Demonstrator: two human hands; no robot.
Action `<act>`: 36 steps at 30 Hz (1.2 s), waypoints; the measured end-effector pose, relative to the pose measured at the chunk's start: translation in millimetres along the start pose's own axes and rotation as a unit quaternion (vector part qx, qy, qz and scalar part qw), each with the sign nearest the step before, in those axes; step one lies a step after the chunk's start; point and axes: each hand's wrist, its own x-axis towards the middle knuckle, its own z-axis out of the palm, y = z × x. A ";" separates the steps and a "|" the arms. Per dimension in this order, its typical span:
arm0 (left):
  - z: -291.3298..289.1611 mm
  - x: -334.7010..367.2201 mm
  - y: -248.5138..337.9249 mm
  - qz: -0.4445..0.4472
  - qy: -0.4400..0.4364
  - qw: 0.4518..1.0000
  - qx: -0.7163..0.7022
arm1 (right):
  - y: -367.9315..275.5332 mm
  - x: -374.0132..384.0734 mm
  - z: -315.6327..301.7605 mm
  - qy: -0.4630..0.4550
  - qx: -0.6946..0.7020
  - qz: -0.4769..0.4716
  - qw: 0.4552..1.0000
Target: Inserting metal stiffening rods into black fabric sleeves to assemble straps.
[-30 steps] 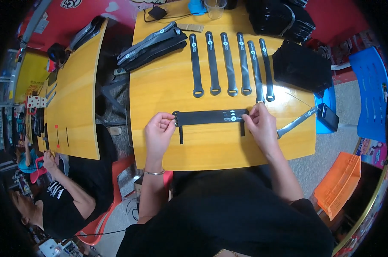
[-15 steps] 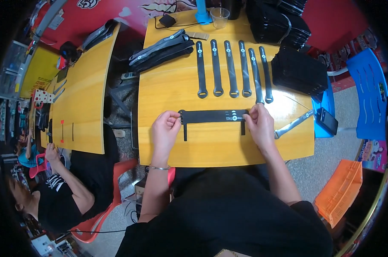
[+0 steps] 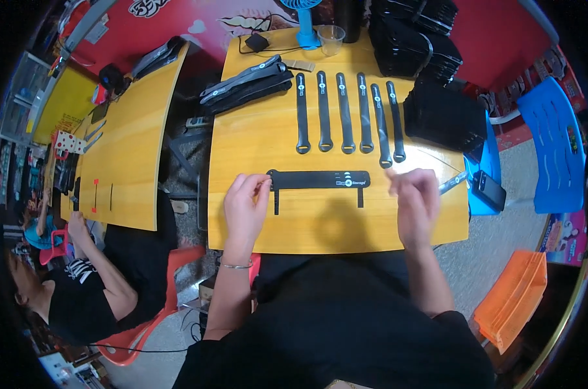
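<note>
A wide black strap (image 3: 307, 179) with white print lies flat, crosswise on the table in front of me. My left hand (image 3: 247, 198) pinches its left end between thumb and fingers. My right hand (image 3: 418, 201) is raised off to the right of the strap's free end, its fingers curled and smeared by motion; whether anything is in them cannot be made out. Below the strap show two short black strips (image 3: 360, 198). Beyond it, several narrow black straps (image 3: 344, 120) stand in a row, each with a slotted end towards me. Another strap (image 3: 454, 183) lies past my right hand.
Folded black straps (image 3: 248, 84) lie at the back left. Black stacks (image 3: 446, 117) fill the back right, near a clear cup (image 3: 331, 40) and a blue fan (image 3: 307, 29). A blue chair (image 3: 553, 146) and an orange crate (image 3: 511, 301) stand right. A person (image 3: 89, 292) sits left.
My right hand has let go of the strap's right end and moved away to the right. My left hand stays at the left end.
</note>
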 end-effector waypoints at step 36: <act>71.7 63.6 9.2 0.059 -0.004 0.993 0.100 | -97.7 8.1 18.4 -0.429 0.432 -0.267 0.747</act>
